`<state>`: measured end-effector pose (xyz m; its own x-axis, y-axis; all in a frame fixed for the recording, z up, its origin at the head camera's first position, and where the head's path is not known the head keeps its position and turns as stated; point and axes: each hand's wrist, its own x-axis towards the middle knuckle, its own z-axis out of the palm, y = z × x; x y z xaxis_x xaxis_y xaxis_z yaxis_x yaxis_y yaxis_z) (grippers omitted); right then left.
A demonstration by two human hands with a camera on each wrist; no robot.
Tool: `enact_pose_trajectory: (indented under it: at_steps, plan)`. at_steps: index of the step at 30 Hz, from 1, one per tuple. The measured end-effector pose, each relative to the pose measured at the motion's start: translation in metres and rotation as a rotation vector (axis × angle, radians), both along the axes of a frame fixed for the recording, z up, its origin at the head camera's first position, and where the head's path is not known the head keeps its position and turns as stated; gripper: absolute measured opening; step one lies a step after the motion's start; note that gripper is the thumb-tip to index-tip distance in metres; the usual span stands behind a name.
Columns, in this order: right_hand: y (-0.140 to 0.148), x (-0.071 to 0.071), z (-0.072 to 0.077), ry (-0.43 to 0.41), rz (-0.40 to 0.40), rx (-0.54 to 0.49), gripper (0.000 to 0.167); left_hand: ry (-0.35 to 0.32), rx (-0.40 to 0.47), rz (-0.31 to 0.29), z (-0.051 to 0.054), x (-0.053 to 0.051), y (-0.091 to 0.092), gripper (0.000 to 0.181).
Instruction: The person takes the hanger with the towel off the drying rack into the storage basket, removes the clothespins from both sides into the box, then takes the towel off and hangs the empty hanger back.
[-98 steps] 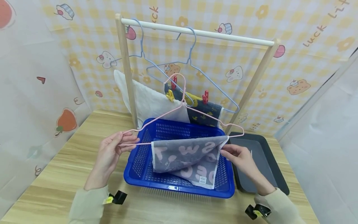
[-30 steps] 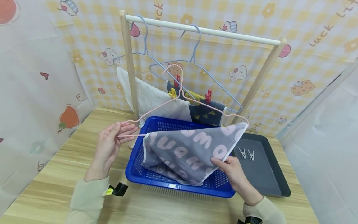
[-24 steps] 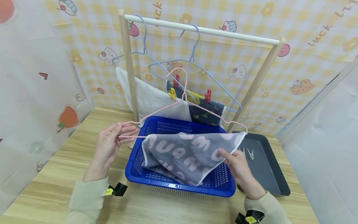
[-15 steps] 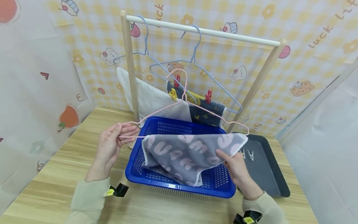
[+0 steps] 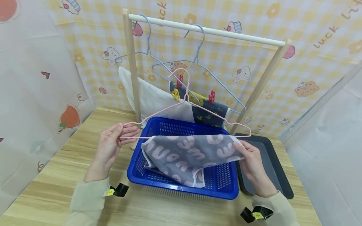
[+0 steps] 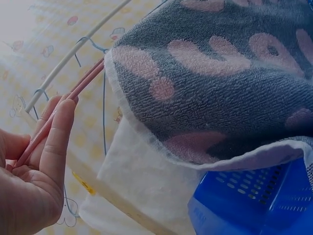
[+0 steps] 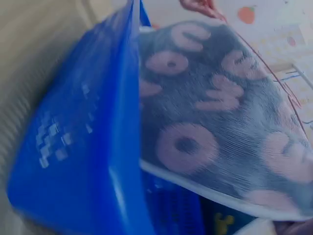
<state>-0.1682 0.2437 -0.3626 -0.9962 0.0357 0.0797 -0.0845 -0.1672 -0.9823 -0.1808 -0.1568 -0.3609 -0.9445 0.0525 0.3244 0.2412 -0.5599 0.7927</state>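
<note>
My left hand (image 5: 110,146) pinches the left end of a pink wire hanger (image 5: 165,109). A grey towel (image 5: 181,153) with pink letters and a white border lies folded over the hanger's lower bar, its lower part hanging into a blue basket (image 5: 181,188). At the towel's right edge, my right hand (image 5: 253,158) pinches the cloth between thumb and fingers, just below the bar. The left wrist view shows the left fingers (image 6: 56,137) around the pink wire, apart from the towel. In the right wrist view the right hand is mostly out of frame.
Two blue hangers (image 5: 219,82) hang from the rack's white rail (image 5: 226,34). Behind the basket are a white cloth (image 5: 158,102) with a yellow clip (image 5: 176,94) and a dark cloth (image 5: 209,114) with red clips (image 5: 211,97). A grey tray (image 5: 271,169) stands at the right.
The towel's upper right corner has come left from the hanger's end, baring the bar there. My right hand has moved right and up along the edge. The tray's white clips are now hidden.
</note>
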Motion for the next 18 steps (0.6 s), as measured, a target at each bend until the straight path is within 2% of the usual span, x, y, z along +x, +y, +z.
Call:
enact_pose_trajectory:
  at_steps: [2, 4, 6, 11, 14, 18]
  plan:
    - [-0.001, -0.002, -0.001, -0.047, -0.03, 0.204, 0.017, -0.001, -0.007, 0.004, 0.0, 0.0, 0.001, 0.031]
    - [-0.004, -0.002, -0.006, -0.067, -0.015, 0.409, 0.009, 0.0, -0.023, 0.017, 0.001, 0.0, 0.001, 0.031]
    - [-0.007, -0.002, -0.015, -0.054, 0.016, 0.578, 0.012, 0.003, -0.031, 0.025, 0.002, 0.0, 0.002, 0.032]
    - [-0.012, -0.003, -0.035, 0.102, 0.146, 0.929, 0.018, 0.028, 0.005, 0.034, 0.004, -0.002, 0.002, 0.033]
    - [-0.014, -0.006, -0.041, 0.172, 0.192, 1.024, 0.017, 0.036, 0.016, 0.041, 0.005, -0.002, 0.001, 0.031]
    - [-0.018, -0.01, -0.045, 0.173, 0.214, 1.063, 0.013, 0.042, 0.002, 0.034, 0.004, -0.002, 0.002, 0.031]
